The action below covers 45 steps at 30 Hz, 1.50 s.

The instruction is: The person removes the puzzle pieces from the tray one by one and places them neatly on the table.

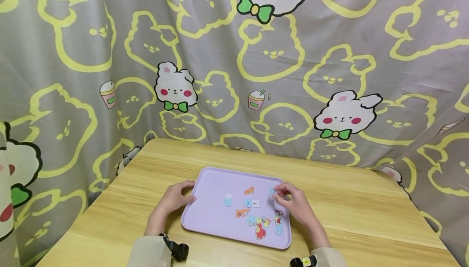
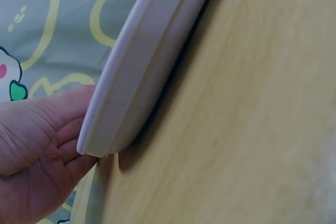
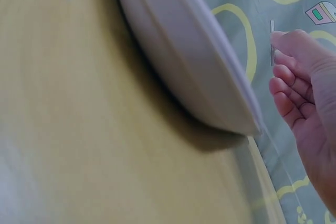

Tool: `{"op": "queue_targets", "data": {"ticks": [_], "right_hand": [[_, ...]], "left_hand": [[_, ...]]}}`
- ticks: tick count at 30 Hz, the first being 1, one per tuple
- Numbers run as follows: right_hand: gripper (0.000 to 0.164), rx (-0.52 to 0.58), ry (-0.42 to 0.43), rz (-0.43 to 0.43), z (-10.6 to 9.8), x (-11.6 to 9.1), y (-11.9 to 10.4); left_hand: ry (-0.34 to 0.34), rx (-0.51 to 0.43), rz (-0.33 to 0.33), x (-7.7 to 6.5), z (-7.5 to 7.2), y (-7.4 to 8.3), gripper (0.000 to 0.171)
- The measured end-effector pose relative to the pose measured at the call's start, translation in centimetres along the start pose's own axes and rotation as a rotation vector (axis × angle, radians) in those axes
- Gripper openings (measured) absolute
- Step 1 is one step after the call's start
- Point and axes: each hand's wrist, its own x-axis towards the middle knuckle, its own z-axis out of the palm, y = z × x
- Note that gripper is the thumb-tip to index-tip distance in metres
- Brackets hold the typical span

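A lavender tray (image 1: 212, 185) lies on the wooden table with small flat printed puzzle pieces on it. My left hand (image 1: 174, 198) holds the tray's left edge, its thumb at the rim; in the left wrist view that hand (image 2: 47, 150) meets the tray's side wall (image 2: 142, 66). Over the tray's right part, my right hand (image 1: 294, 202) pinches a light blue puzzle piece (image 1: 272, 191) between thumb and fingers. The right wrist view shows this piece (image 3: 272, 51) edge-on, above the rim. Its printed face cannot be made out there.
A blue and white pair of pieces (image 1: 227, 200) sits left of centre on the tray. Orange pieces (image 1: 242, 213) lie mid-tray, and several red, yellow and blue ones (image 1: 260, 231) cluster at the near right. A patterned grey curtain (image 1: 216, 55) hangs behind the table (image 1: 329, 181).
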Motion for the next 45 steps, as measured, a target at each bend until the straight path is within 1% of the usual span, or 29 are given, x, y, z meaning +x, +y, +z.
{"op": "queue_targets", "data": {"ticks": [2,10,13,18,24,28,35,45], "right_hand": [[0.014,-0.006,0.0,-0.008,-0.2,-0.1,0.2],[0.014,-0.045,0.013,-0.05,-0.9,-0.3,1.1],[0.014,-0.062,0.017,-0.056,-1.1,-0.4,1.3],[0.014,-0.061,0.018,-0.066,-1.6,-0.5,1.6],[0.014,-0.085,0.014,-0.079,-2.0,-0.6,2.3],[0.015,-0.099,0.006,-0.067,-2.5,-0.7,2.6],[0.014,-0.132,0.003,-0.02,-3.5,-1.1,3.4],[0.015,-0.159,-0.014,-0.017,-4.5,-1.5,4.0]], "left_hand": [[0.002,0.01,0.01,0.0,0.0,0.0,0.044],[0.004,-0.001,0.002,-0.1,0.0,-0.3,0.044],[0.004,0.003,0.006,-0.1,0.0,-0.4,0.044],[0.007,0.007,0.012,0.0,0.0,-0.5,0.044],[0.006,0.004,0.002,0.0,0.0,-0.4,0.044],[0.005,0.004,0.009,-0.1,-0.1,-0.3,0.044],[0.006,0.006,0.02,-0.3,-0.2,-0.2,0.044],[0.012,-0.016,0.018,-0.1,0.0,-0.4,0.043]]}}
